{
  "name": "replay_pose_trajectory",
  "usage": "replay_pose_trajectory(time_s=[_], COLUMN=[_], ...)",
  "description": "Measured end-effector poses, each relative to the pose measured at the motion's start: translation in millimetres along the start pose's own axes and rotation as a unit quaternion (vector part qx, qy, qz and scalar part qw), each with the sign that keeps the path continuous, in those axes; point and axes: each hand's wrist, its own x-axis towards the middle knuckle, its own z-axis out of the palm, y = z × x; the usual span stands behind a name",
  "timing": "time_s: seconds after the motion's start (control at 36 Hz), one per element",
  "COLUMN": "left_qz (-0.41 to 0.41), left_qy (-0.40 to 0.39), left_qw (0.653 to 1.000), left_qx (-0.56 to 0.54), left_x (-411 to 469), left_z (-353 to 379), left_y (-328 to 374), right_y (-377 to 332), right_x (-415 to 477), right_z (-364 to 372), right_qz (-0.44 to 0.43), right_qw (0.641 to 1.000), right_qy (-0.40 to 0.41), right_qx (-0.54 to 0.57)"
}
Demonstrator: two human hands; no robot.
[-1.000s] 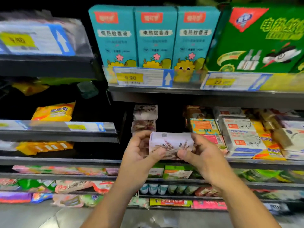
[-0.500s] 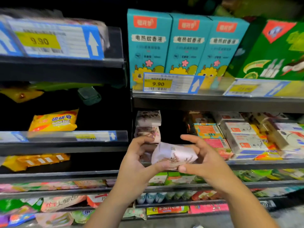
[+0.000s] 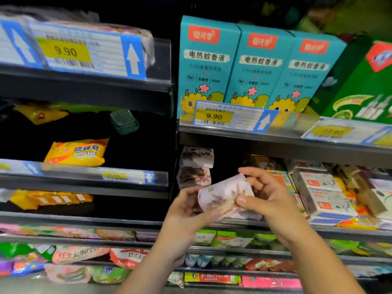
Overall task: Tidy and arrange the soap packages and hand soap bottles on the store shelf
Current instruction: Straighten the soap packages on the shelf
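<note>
A pale floral soap package [image 3: 224, 195] is tilted in front of the middle shelf, held between both hands. My left hand [image 3: 186, 211] grips its lower left end. My right hand [image 3: 265, 198] pinches its right end with thumb below and fingers above. Behind it, two matching floral soap packages [image 3: 196, 166] are stacked at the left end of the shelf [image 3: 350, 232]. White boxed soaps [image 3: 324, 196] are stacked to the right.
Teal mosquito liquid boxes [image 3: 250, 68] and a green box [image 3: 360, 88] stand on the shelf above. A yellow sulfur soap pack [image 3: 76, 152] lies on the left bay's shelf. Lower shelves hold several coloured soap packs [image 3: 80, 254].
The package has been turned from level to tilted between the hands, and the view has shifted left and closer to the shelf.
</note>
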Motion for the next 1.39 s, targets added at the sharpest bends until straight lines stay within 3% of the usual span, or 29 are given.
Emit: replay_pose_trajectory(time_s=[0.17, 0.28, 0.36, 0.47, 0.64, 0.81, 0.92, 1.0, 1.06, 1.11, 1.14, 1.25, 1.28, 1.39], left_qz=[-0.047, -0.148, -0.162, -0.103, 0.044, 0.182, 0.194, 0.156, 0.105, 0.046, 0.030, 0.103, 0.115, 0.175], left_qy=[0.053, 0.068, 0.066, 0.066, -0.002, -0.067, -0.064, -0.040, -0.017, -0.001, -0.004, -0.048, -0.052, -0.040], left_qw=[0.995, 0.982, 0.981, 0.991, 0.999, 0.972, 0.967, 0.975, 0.972, 0.938, 0.905, 0.761, 0.742, 0.730], left_qx=[-0.072, -0.095, -0.082, -0.057, -0.013, 0.134, 0.154, 0.152, 0.210, 0.342, 0.424, 0.639, 0.658, 0.659], left_x=[11.2, 11.2, 12.8, 13.9, 24.9, 27.7, 32.8, 32.3, 27.8, 25.7, 24.9, 24.1, 25.1, 24.8], left_z=[14.4, 16.3, 19.0, 17.3, 19.4, 6.2, -5.5, -11.5, -13.6, -15.3, -16.0, -19.6, -21.6, -27.9], left_y=[5.0, -2.4, -6.8, -6.0, 0.9, -2.2, -10.1, -16.7, -16.9, -15.2, -16.1, -26.0, -29.3, -41.4], right_y=[-3.3, 6.2, 11.1, 11.3, -2.4, -4.9, 2.9, 8.7, 13.8, 18.5, 18.5, 20.1, 22.8, 29.0], right_x=[12.2, 14.8, 14.4, 16.4, 25.8, 29.9, 30.6, 33.8, 38.1, 41.8, 43.1, 52.0, 55.9, 68.7], right_z=[-10.6, -14.2, -20.3, -27.8, -30.1, -30.0, -34.2, -28.6, -27.3, -26.2, -24.6, -16.7, -15.7, -3.4], right_qz=[0.096, 0.169, 0.175, 0.173, 0.241, 0.228, 0.169, 0.113, 0.084, 0.066, 0.065, 0.066, 0.055, 0.009], right_qw=[0.995, 0.977, 0.967, 0.975, 0.962, 0.964, 0.970, 0.989, 0.996, 0.996, 0.995, 0.989, 0.987, 0.974], right_qy=[-0.043, -0.028, -0.060, -0.078, -0.060, -0.099, -0.149, -0.086, -0.041, -0.007, 0.014, 0.094, 0.098, 0.085], right_qx=[0.002, -0.128, -0.174, -0.110, 0.116, 0.096, 0.092, 0.026, -0.013, -0.056, -0.076, -0.094, -0.113, -0.209])
